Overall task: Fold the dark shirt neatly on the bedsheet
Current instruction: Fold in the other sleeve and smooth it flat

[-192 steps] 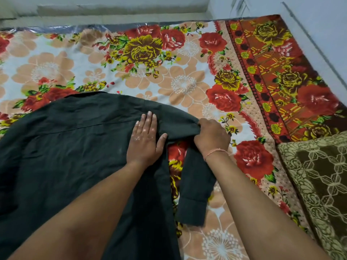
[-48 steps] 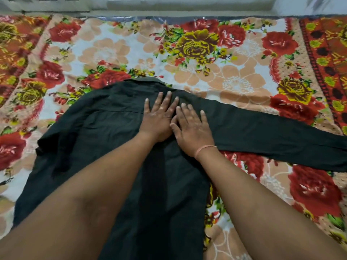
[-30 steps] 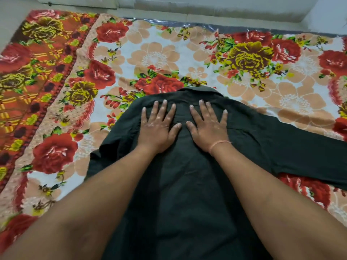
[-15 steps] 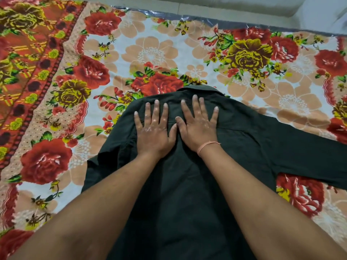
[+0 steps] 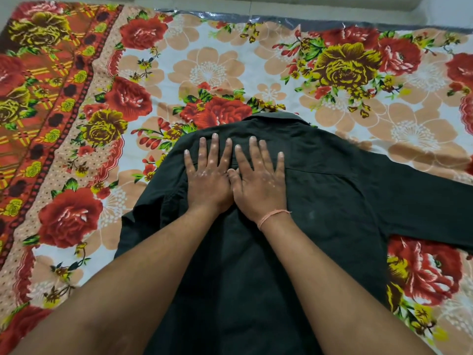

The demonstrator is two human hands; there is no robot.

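The dark shirt (image 5: 332, 201) lies back-up on the floral bedsheet (image 5: 204, 73), collar pointing away from me. Its right sleeve stretches flat out to the right edge of view; its left sleeve is bunched under the left shoulder. My left hand (image 5: 208, 175) and my right hand (image 5: 258, 176) rest flat side by side on the upper back just below the collar, fingers spread, thumbs touching. Neither hand holds any cloth. A thin orange thread circles my right wrist. My forearms hide much of the shirt's lower part.
The bedsheet has a white field with red, yellow and peach flowers and a red-orange patterned border (image 5: 38, 98) on the left. A strip of shiny plastic (image 5: 281, 20) and pale floor run along the far edge.
Both hands have slid together at the middle of the upper back, thumbs now touching. Earlier my right hand pulled the right sleeve out flat to the right.
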